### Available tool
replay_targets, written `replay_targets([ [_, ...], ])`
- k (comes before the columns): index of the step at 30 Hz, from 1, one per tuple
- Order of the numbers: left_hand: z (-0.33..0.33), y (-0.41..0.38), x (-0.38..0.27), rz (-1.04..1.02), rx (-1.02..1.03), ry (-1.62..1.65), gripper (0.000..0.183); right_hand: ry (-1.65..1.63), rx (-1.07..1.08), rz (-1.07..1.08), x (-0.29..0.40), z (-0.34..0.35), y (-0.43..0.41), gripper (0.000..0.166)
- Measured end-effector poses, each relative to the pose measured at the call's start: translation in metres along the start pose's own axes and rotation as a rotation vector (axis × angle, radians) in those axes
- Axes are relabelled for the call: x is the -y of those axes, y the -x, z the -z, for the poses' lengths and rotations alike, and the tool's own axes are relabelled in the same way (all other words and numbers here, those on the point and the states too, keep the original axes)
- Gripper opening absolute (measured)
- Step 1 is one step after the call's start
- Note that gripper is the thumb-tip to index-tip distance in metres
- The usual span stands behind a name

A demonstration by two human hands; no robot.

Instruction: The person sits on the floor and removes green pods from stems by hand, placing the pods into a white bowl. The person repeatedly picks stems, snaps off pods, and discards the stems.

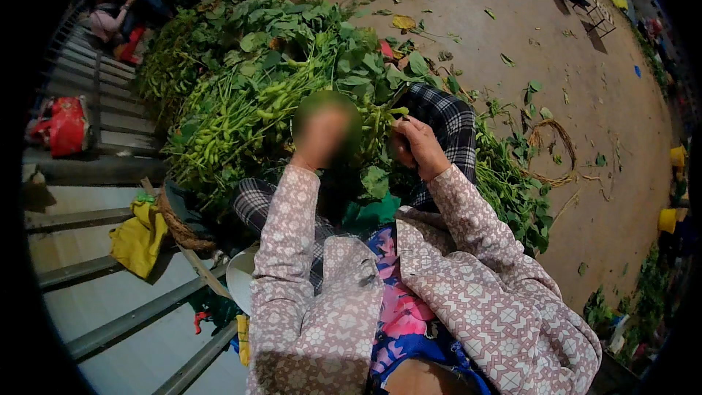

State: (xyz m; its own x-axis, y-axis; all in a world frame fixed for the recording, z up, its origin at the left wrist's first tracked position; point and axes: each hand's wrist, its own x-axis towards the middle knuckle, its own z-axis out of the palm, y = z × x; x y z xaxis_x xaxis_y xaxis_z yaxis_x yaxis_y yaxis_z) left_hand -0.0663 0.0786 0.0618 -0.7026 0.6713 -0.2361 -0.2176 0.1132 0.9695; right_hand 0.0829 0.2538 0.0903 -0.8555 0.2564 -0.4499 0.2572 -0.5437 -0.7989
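A large heap of green bean plants (pixel 258 93) with pods and leaves lies before me, reaching over my knees in plaid trousers. My left hand (pixel 323 131) is at the near side of the heap, among the stems; a blurred patch covers its fingers, so its grip cannot be made out. Close by on the right, my right hand (pixel 418 145) has its fingers closed at a podded stem (pixel 381 120), with thumb and forefinger beside a green pod (pixel 398 111). Below the hands, a green cloth or sheet (pixel 373 213) shows between my legs.
More cut plants (pixel 513 192) lie right of my knee, beside a coil of cord or vine (pixel 570 148). At left are a woven basket (pixel 178 219), a yellow cloth (pixel 140 238), a red bag (pixel 67 126) and metal rails (pixel 131 312). Another person (pixel 109 22) is at upper left.
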Motion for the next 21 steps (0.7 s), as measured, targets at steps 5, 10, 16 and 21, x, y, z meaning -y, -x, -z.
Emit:
replay_targets([
  [5,-0.01,-0.009,-0.012,-0.025,0.004,-0.005,0.031,0.01,0.037,-0.025,-0.009,0.009,-0.003,0.018],
  [10,-0.004,-0.029,-0.036,0.133,0.239,-0.09,0.026,0.042,0.004,-0.017,-0.012,0.001,-0.001,0.018],
  [16,-0.005,-0.044,-0.03,-0.284,0.394,-0.685,0.024,0.046,0.042,-0.005,-0.019,0.003,0.0,0.015],
  [21,-0.026,-0.028,-0.069,-0.344,0.338,-1.22,0.022,0.012,0.059,-0.034,-0.022,0.004,0.002,0.013],
])
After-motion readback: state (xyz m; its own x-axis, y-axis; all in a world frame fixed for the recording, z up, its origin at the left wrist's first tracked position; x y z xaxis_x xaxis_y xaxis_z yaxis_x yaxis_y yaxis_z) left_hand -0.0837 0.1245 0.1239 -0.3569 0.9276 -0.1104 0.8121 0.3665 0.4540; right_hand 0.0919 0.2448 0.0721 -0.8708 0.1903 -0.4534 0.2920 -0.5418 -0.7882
